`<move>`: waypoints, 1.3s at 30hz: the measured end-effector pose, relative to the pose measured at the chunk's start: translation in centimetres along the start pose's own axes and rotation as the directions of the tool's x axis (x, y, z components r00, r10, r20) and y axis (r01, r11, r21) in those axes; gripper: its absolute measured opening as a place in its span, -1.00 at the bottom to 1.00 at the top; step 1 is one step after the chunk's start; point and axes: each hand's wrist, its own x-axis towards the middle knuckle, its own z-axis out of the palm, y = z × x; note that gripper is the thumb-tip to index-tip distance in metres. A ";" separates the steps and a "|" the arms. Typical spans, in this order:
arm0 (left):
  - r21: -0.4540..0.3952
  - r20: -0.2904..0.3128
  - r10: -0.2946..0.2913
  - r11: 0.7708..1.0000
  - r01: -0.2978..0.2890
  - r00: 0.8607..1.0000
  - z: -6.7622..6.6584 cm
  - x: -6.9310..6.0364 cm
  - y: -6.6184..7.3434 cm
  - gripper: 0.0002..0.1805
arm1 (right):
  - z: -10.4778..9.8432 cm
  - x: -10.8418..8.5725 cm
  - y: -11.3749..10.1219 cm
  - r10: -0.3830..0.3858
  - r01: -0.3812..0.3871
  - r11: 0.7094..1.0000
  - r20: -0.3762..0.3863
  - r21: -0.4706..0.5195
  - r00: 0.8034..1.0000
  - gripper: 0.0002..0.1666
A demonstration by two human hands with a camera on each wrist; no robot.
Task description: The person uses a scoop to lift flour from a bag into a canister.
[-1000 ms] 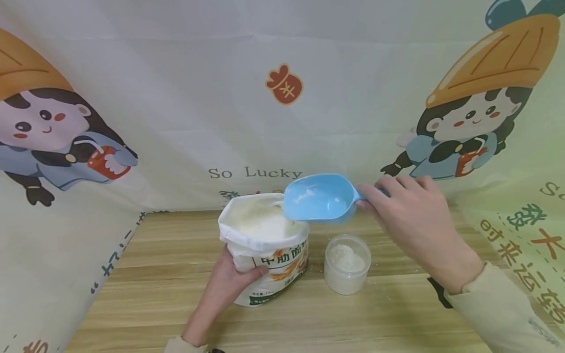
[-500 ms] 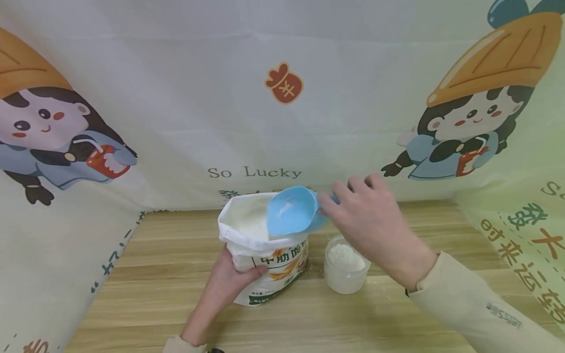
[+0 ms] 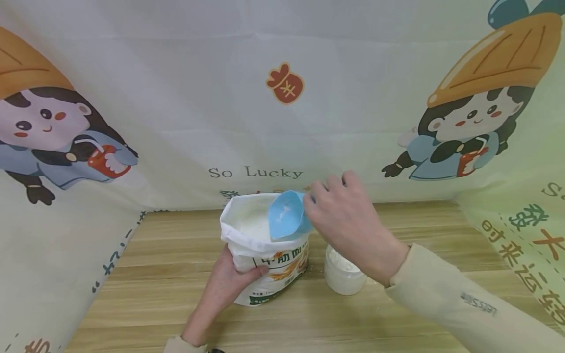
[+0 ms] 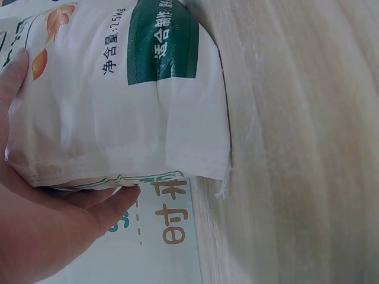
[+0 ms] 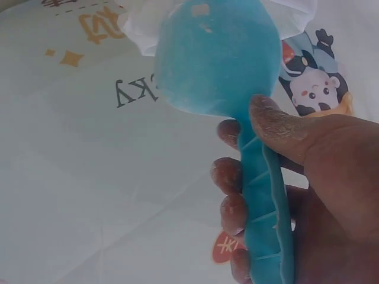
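Note:
A white flour bag (image 3: 269, 274) with a rolled-down rim stands open on the table, white flour (image 3: 253, 223) showing inside. My left hand (image 3: 231, 277) grips its left side, thumb across the front; in the left wrist view the fingers (image 4: 115, 207) lie behind the bag. My right hand (image 3: 346, 220) holds a blue scoop (image 3: 286, 215), its bowl tilted down over the right part of the bag's mouth. Fingers and thumb wrap the ribbed handle (image 5: 260, 207) in the right wrist view. A little white residue clings inside the bowl.
Right of the bag stands a clear round jar (image 3: 344, 277) holding white flour, partly hidden by my right hand. Specks of flour lie near it on the wooden table (image 3: 145, 274). Printed cloth walls (image 3: 185, 108) rise at the back and both sides.
My right hand has moved left with the scoop, from above the jar's far side to over the bag, and the bowl has tipped downward. The left hand and bag have stayed put.

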 end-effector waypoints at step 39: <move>-0.005 -0.010 -0.007 1.000 0.007 1.000 -0.1 0.0 0.1 -0.06 | 0.5 4.1 -5.3 -0.021 0.062 0.993 0.364 -0.102 0.931 -0.77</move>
